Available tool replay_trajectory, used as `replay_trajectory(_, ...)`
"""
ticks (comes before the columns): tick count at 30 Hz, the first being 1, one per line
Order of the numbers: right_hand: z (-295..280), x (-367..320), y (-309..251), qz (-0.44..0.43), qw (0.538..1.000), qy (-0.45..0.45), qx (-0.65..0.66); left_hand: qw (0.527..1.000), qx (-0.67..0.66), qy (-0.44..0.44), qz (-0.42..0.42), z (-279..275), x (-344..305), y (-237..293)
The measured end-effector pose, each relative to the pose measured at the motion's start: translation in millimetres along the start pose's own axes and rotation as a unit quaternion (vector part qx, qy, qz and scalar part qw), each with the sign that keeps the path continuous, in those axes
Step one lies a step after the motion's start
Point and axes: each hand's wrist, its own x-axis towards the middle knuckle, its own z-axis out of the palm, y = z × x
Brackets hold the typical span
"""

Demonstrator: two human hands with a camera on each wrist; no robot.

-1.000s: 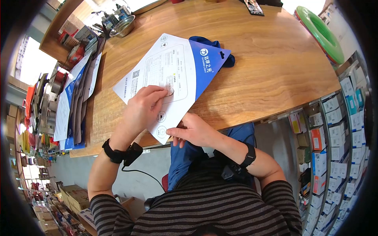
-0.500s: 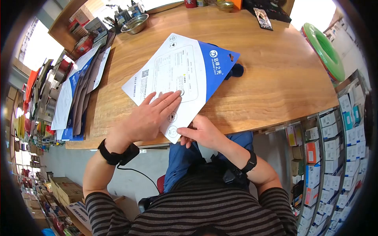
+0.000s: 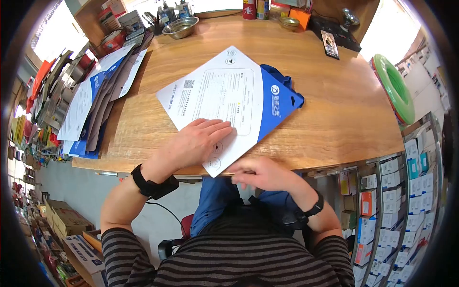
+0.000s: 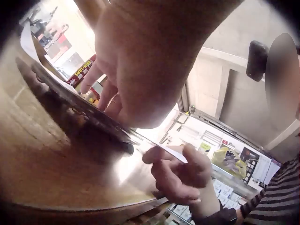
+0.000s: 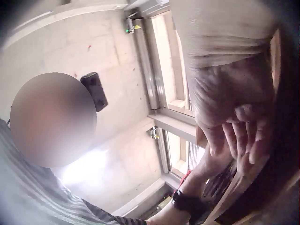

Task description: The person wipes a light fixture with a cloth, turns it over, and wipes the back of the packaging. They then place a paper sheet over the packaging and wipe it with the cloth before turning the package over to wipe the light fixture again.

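Note:
A white and blue printed card [image 3: 224, 95] with a small cut-out slot at its blue corner lies diagonally on the wooden table. Dark blue fabric [image 3: 275, 74] sticks out from under its far right edges. My left hand [image 3: 196, 141] rests flat on the printed side near the front, its fingers straight and together. Just right of the card's front corner is my right hand [image 3: 265, 174], fingers loosely bent at the table edge. In the left wrist view, that right hand [image 4: 180, 173] overlaps the card's tip. Most of the card's underside is hidden.
Several similar cards [image 3: 91, 103] lean in a stack at the table's left side. Farther back are a metal bowl [image 3: 180, 27], a phone [image 3: 330, 44] and a spray can [image 3: 249, 9]. Green rings [image 3: 393, 88] stand beyond the right edge, above shelves of small boxes [image 3: 389, 191].
My left hand went from bent fingertips on the card to lying flat. The right hand let go of the front corner and shifted right. The head view now takes in more of the far table.

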Motion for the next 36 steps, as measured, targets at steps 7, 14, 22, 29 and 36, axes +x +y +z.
replay_trajectory(7,-92,-14,-26,-0.097,0.908,0.3,-0.275,0.998,-0.058,0.012,0.014,3,-6,-10)
replay_trajectory(14,-188,18,-16,-0.003,0.861,0.362,-0.357,0.999,-0.009,-0.019,-0.023,11,12,-11)
replay_trajectory(22,-210,62,-13,0.066,0.832,0.332,-0.44,0.998,-0.006,-0.01,-0.068,18,14,-4)
replay_trajectory(29,-222,59,-25,0.031,0.851,0.497,-0.169,0.997,-0.036,0.034,-0.058,21,7,-7)
replay_trajectory(36,-272,-21,-100,-0.38,0.777,0.475,0.161,0.988,-0.125,0.087,-0.038,25,2,-21)
